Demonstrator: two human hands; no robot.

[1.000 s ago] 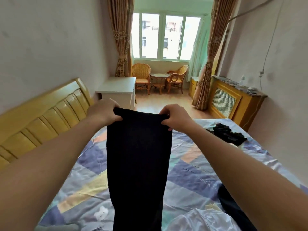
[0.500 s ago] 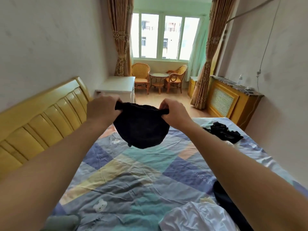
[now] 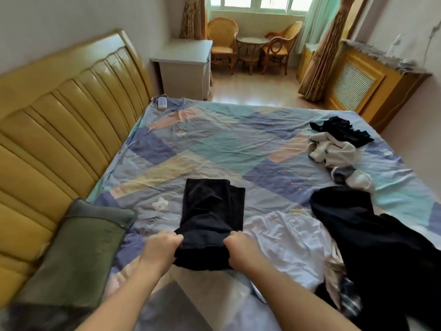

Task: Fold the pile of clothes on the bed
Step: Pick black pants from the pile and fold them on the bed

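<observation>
Patchwork cotton in blue, teal and peach covers the bed (image 3: 214, 144), which fills the middle of the frame, with a yellow padded headboard (image 3: 59, 120) down the left side and an olive pillow (image 3: 78, 247) in the lower left. Unfolded clothes lie to the right: a large dark garment (image 3: 358, 235) at the lower right, a white garment (image 3: 293, 237) just left of it, and a smaller heap of black and pale clothes (image 3: 338, 144) at the upper right, well apart from the hands.

At lower centre lies the black garment (image 3: 212, 211) being folded. It is a narrow, doubled strip of dark, faintly textured cloth whose long axis runs straight up the frame, away from the person. Its far end lies flat on the sheet with a second layer showing along the right edge; its near end is bunched and lifted.

That near end is pinched at each corner, the left hand (image 3: 162, 249) on the left and the right hand (image 3: 241, 249) on the right, fingers curled into the cloth, the hands apart by the strip's width. Both are equally near, so the next fold probably carries the held end forward over the far end.
</observation>
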